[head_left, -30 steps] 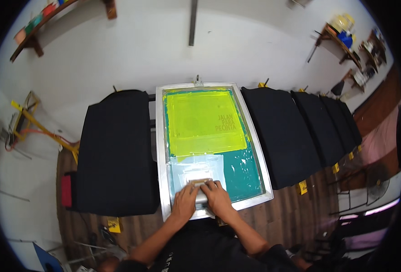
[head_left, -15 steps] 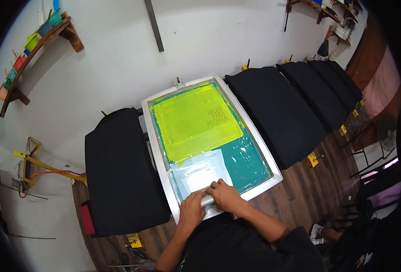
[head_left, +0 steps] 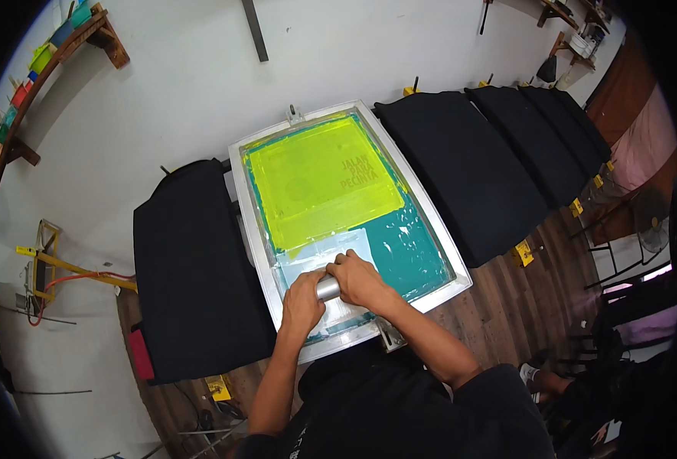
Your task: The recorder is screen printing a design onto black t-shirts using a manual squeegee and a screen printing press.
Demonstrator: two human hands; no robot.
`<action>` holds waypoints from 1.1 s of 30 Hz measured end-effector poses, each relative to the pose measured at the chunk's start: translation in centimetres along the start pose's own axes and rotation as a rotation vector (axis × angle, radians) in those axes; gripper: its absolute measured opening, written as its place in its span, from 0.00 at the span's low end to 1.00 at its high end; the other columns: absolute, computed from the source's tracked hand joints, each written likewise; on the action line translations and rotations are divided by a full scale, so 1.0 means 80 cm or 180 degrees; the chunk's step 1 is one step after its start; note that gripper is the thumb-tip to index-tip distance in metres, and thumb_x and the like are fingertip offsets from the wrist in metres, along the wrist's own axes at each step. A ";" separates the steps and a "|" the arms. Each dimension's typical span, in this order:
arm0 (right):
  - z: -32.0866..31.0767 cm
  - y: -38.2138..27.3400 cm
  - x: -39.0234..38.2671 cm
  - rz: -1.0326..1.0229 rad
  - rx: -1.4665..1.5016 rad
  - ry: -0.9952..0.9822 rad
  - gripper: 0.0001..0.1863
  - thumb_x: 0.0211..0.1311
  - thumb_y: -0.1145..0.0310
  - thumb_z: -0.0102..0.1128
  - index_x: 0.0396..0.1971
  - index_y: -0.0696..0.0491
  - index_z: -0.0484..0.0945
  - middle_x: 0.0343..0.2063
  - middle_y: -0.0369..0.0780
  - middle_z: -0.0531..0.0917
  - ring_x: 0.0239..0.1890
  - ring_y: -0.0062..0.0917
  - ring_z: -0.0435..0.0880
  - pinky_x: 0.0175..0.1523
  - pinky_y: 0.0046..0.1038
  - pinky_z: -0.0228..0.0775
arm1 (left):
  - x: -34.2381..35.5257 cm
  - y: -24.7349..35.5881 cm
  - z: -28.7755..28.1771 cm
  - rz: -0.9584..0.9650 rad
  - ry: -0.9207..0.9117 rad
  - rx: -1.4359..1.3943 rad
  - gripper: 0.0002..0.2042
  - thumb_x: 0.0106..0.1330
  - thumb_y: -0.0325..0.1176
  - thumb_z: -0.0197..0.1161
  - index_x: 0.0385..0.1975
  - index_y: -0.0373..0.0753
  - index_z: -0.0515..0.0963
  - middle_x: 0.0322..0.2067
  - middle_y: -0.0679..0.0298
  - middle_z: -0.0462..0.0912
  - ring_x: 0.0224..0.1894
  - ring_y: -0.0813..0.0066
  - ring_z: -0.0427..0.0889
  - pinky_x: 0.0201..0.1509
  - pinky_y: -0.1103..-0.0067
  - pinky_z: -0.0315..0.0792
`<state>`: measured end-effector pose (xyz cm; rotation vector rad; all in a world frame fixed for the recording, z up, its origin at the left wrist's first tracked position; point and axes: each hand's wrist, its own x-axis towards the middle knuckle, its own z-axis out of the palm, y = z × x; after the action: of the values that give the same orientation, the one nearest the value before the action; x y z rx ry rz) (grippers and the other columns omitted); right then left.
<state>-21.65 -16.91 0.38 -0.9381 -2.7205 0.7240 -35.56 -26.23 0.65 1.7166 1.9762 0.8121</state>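
A silver metal squeegee handle (head_left: 327, 288) lies across the near part of a screen-printing frame (head_left: 338, 346). My left hand (head_left: 304, 301) is closed round its left side, and my right hand (head_left: 357, 280) grips it on the right, close beside the left. The squeegee's lower edge is hidden under my hands. Bright yellow-green colour (head_left: 315, 180) covers the far part of the mesh, with lettering showing through at the right. Nearer me the mesh is teal (head_left: 411, 260), and a pale rectangle (head_left: 308, 262) lies just beyond my hands.
Black-covered boards stand on both sides: one at the left (head_left: 200, 275), a row beginning with another (head_left: 461, 180) at the right. A wooden shelf (head_left: 55, 73) with colourful tubs hangs at the far left. Yellow metal brackets (head_left: 523, 252) stick out below the boards over the wooden floor.
Both hands and the squeegee have moved away from me, off the frame's near edge and onto the pale part of the mesh. The whole view has shifted slightly.
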 end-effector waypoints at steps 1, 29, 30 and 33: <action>-0.003 -0.001 -0.004 -0.0021 0.0021 -0.0046 0.13 0.46 0.77 0.62 0.36 0.56 0.82 0.39 0.49 0.81 0.46 0.46 0.78 0.46 0.41 0.79 | 0.000 0.002 0.001 -0.0160 -0.0085 -0.0003 0.22 0.47 0.15 0.58 0.46 0.32 0.78 0.44 0.47 0.82 0.49 0.47 0.79 0.56 0.63 0.74; 0.008 -0.032 -0.110 -0.0134 -0.0083 -0.0455 0.30 0.37 0.77 0.70 0.48 0.53 0.76 0.50 0.44 0.76 0.50 0.45 0.74 0.50 0.40 0.78 | -0.113 0.030 0.025 0.0068 -0.0143 0.0289 0.26 0.46 0.17 0.61 0.50 0.31 0.75 0.48 0.46 0.78 0.48 0.48 0.80 0.52 0.61 0.75; -0.006 -0.035 -0.101 -0.0085 -0.0047 -0.0714 0.30 0.37 0.76 0.70 0.48 0.52 0.77 0.48 0.43 0.77 0.49 0.44 0.75 0.50 0.40 0.78 | -0.111 0.031 0.017 -0.0017 -0.0374 0.0142 0.25 0.46 0.18 0.62 0.50 0.32 0.76 0.47 0.47 0.80 0.48 0.49 0.80 0.52 0.61 0.75; -0.027 -0.034 -0.055 -0.0079 -0.0120 -0.0773 0.20 0.43 0.78 0.65 0.43 0.53 0.82 0.40 0.46 0.81 0.47 0.46 0.78 0.48 0.42 0.79 | -0.064 0.024 -0.010 -0.0203 -0.0491 -0.0044 0.22 0.47 0.19 0.63 0.47 0.34 0.80 0.43 0.50 0.83 0.45 0.51 0.82 0.52 0.64 0.76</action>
<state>-18.99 -20.63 3.62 -0.8741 -2.9585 0.8347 -33.76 -31.22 2.17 1.6476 1.9072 0.6497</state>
